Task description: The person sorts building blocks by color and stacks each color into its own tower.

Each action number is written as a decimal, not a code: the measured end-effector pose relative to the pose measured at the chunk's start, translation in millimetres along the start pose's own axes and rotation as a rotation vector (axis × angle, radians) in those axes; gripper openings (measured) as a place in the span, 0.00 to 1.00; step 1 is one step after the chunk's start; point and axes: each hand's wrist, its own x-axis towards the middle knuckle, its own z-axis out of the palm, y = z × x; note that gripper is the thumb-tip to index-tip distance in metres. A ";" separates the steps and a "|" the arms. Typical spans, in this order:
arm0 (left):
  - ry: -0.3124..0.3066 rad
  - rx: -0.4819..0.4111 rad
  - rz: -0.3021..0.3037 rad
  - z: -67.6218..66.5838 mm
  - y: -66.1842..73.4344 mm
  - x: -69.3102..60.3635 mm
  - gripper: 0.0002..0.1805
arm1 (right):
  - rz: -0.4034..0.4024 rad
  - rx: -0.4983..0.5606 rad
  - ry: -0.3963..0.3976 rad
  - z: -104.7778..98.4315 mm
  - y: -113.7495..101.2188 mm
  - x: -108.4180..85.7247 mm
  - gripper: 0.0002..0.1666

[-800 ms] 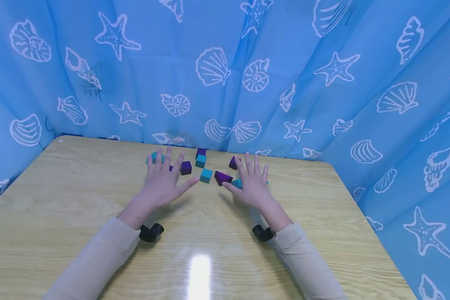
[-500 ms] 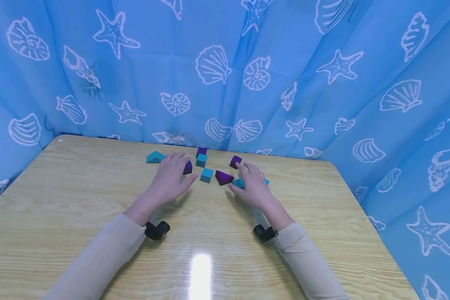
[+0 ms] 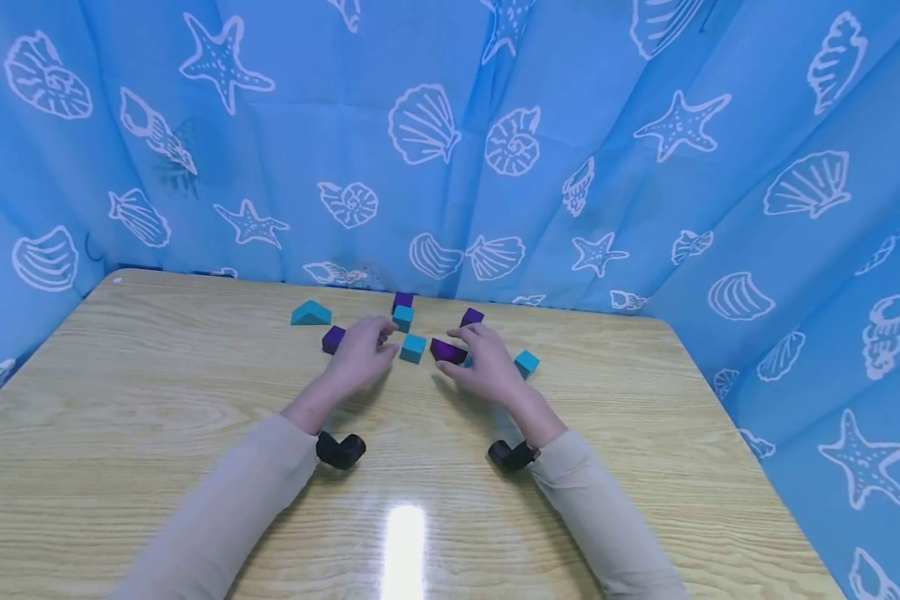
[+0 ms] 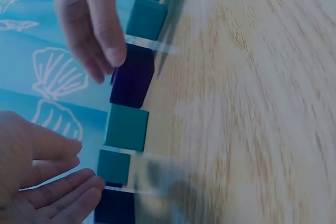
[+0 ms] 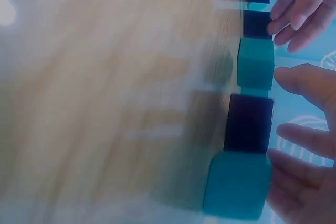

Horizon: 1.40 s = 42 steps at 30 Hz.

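Observation:
My left hand (image 3: 362, 354) hovers low over the table, fingers loosely bent, thumb apart from them. Just right of its fingertips sits a teal cube (image 3: 412, 348); another teal cube (image 3: 402, 317) stands behind, before a purple block (image 3: 402, 300). My right hand (image 3: 487, 367) is bent around the near side of a purple trapezoid-like block (image 3: 447, 352), with a gap between thumb and fingers; contact cannot be made out. In the right wrist view that hand (image 5: 310, 156) has spread fingers beside a row of blocks. Part of a teal block is hidden beneath it.
A teal triangular block (image 3: 311, 313) and a purple cube (image 3: 333, 339) lie left of the hands. Another purple cube (image 3: 472, 317) stands behind the right hand, and a teal cube (image 3: 527, 363) to its right. A blue shell-print curtain (image 3: 450, 167) hangs behind the wooden table (image 3: 195, 400).
Both hands, spread flat over the blocks earlier, have bent their fingers and drawn inward toward each other. The left moved right, uncovering the teal triangular block and a purple cube.

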 end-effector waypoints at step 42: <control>-0.129 0.030 0.020 -1.0 9.2 10.9 0.19 | -0.106 0.221 0.002 6.4 -13.4 26.5 0.21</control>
